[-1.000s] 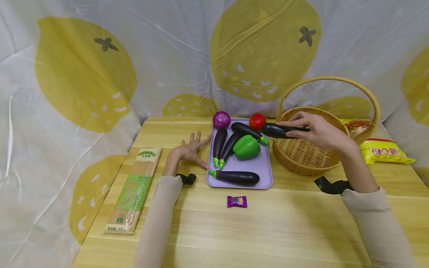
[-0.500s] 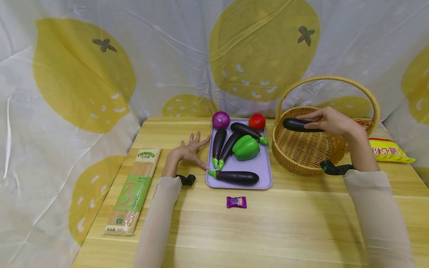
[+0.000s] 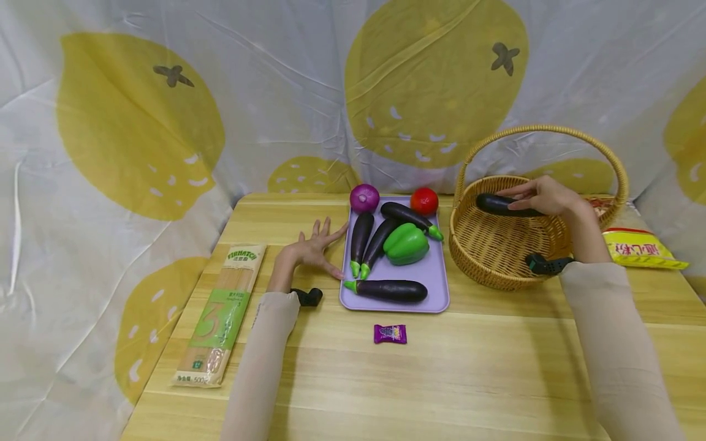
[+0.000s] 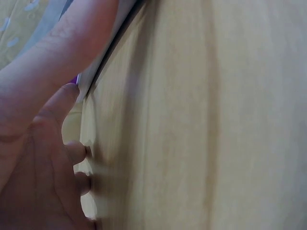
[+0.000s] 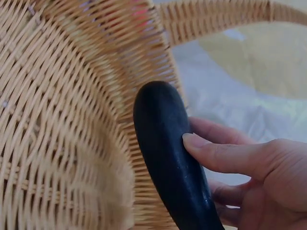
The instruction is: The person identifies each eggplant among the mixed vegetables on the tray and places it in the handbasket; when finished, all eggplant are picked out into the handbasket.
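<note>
Between thumb and fingers my right hand pinches a dark eggplant. In the head view this eggplant lies over the mouth of the wicker basket, near its back wall. Its stem end is hidden behind the hand. My left hand rests spread on the table, thumb and index finger at the left rim of the lilac tray. On that tray lie several more eggplants, a green bell pepper, a purple onion and a red tomato.
A pack of spaghetti lies left of the left forearm. In front of the tray is a small purple wrapped candy. A yellow food bag lies right of the basket, whose tall handle arches over it.
My right hand has carried the eggplant rightward, from beside the tomato to over the basket. The left hand has stayed in place at the tray.
</note>
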The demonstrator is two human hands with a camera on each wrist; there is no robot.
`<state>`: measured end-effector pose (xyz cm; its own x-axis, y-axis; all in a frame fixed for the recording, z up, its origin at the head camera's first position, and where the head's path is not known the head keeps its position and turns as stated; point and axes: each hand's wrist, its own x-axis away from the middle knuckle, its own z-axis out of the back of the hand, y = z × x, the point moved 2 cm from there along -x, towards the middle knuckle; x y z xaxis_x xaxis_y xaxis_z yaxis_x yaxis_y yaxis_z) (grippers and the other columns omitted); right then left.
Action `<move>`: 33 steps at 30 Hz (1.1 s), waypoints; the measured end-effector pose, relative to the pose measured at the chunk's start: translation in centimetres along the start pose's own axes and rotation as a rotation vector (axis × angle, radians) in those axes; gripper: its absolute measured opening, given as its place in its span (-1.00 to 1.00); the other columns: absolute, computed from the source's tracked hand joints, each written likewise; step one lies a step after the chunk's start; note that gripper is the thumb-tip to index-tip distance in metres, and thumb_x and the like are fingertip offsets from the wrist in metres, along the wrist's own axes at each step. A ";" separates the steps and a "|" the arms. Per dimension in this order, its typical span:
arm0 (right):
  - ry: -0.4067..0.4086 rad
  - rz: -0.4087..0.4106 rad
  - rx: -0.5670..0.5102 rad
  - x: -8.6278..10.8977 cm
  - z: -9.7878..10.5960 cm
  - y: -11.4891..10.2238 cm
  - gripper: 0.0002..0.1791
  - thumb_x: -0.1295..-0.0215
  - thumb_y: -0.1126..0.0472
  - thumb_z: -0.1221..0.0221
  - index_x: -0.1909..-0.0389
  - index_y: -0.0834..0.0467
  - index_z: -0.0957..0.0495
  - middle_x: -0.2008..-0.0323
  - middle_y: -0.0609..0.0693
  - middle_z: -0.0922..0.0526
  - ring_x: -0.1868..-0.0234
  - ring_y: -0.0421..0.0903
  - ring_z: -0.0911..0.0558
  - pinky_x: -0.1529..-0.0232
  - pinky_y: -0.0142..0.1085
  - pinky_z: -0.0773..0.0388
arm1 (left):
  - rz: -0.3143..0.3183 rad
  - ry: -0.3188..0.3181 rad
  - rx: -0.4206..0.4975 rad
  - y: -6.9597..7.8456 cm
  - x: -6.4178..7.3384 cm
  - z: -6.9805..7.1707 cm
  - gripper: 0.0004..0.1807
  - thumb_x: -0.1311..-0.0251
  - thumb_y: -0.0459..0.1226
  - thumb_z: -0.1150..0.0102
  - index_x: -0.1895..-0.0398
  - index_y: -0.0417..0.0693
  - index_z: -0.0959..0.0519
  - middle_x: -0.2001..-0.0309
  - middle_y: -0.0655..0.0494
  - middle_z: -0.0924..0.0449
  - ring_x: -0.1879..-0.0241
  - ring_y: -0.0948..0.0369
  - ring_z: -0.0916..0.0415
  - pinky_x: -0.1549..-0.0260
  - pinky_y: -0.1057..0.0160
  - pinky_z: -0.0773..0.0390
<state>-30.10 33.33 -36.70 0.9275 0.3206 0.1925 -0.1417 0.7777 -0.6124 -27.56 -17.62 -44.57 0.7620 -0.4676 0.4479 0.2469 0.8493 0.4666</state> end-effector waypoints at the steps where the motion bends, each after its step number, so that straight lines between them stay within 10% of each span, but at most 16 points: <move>1: 0.004 -0.013 -0.016 -0.1 -0.1 0.3 -0.56 -0.52 0.28 -0.16 -0.35 0.29 -0.51 -0.28 0.46 -0.53 0.51 -0.49 -0.36 0.55 -0.32 -0.24 | -0.001 0.002 0.001 0.0 0.0 0.0 0.43 0.00 0.11 -0.59 -0.70 0.35 0.34 -0.62 -0.19 0.81 -0.58 -0.19 0.89 -0.44 -0.47 0.69; 4: 0.007 -0.044 -0.042 -0.5 -0.4 1.2 -0.54 -0.51 0.27 -0.18 -0.35 0.32 -0.48 -0.33 0.49 -0.46 0.15 -0.14 -0.70 0.48 -0.31 -0.28 | -0.003 0.003 0.006 0.0 0.0 0.0 0.43 0.01 0.11 -0.59 -0.70 0.35 0.33 -0.62 -0.19 0.80 -0.58 -0.19 0.89 -0.44 -0.47 0.69; 9: 0.035 -0.080 -0.074 -1.0 -0.9 2.3 -0.52 -0.49 0.29 -0.19 -0.36 0.34 -0.46 -0.38 0.48 -0.40 -0.32 0.45 -0.46 0.29 -0.48 -0.45 | -0.002 0.006 0.010 -0.1 0.0 -0.1 0.42 0.01 0.10 -0.59 -0.70 0.35 0.33 -0.63 -0.18 0.80 -0.59 -0.18 0.89 -0.44 -0.46 0.69; 13: 0.058 -0.069 -0.102 -1.5 -1.3 2.7 -0.53 -0.47 0.31 -0.21 -0.34 0.37 -0.47 -0.36 0.45 -0.42 0.10 -0.03 -0.68 0.34 -0.47 -0.42 | 0.000 0.010 0.010 -0.1 0.0 -0.1 0.42 0.01 0.10 -0.59 -0.70 0.36 0.33 -0.63 -0.17 0.80 -0.59 -0.17 0.89 -0.45 -0.46 0.69; 17: 0.051 -0.062 -0.097 -1.8 -1.7 3.0 -0.52 -0.47 0.28 -0.23 -0.35 0.33 -0.48 -0.35 0.41 -0.46 0.27 -0.49 -0.44 0.33 -0.43 -0.42 | 0.001 0.011 0.010 -0.1 0.0 -0.1 0.42 0.01 0.11 -0.59 -0.69 0.37 0.34 -0.63 -0.16 0.81 -0.59 -0.17 0.90 -0.45 -0.45 0.69; 22: 0.046 -0.068 -0.130 -1.9 -1.8 3.2 -0.52 -0.49 0.30 -0.20 -0.37 0.34 -0.46 -0.36 0.38 -0.46 0.14 -0.60 -0.49 0.21 -0.46 -0.49 | 0.008 0.007 0.000 0.1 0.1 0.0 0.42 0.01 0.11 -0.59 -0.69 0.37 0.34 -0.63 -0.17 0.81 -0.59 -0.16 0.90 -0.45 -0.45 0.69; 29: 0.050 -0.041 -0.168 -2.3 -1.8 3.7 -0.54 -0.46 0.36 -0.21 -0.34 0.33 -0.50 -0.26 0.25 -0.62 -0.13 -0.13 -0.67 0.22 -0.49 -0.49 | 0.010 0.010 -0.002 0.1 0.2 0.0 0.42 0.00 0.11 -0.59 -0.69 0.37 0.34 -0.62 -0.17 0.81 -0.59 -0.16 0.89 -0.46 -0.44 0.69; 33: 0.045 -0.027 -0.173 -2.1 -1.5 3.4 -0.54 -0.48 0.33 -0.20 -0.35 0.32 -0.50 -0.20 0.19 -0.70 0.19 -0.60 -0.58 0.19 -0.52 -0.56 | 0.005 0.007 0.007 0.1 0.1 -0.1 0.43 0.01 0.11 -0.59 -0.69 0.36 0.34 -0.62 -0.16 0.82 -0.59 -0.16 0.90 -0.45 -0.44 0.70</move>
<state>-32.04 34.47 -40.37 0.9451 0.2733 0.1790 -0.0583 0.6801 -0.7308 -27.43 -17.61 -44.53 0.7675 -0.4613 0.4451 0.2387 0.8501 0.4695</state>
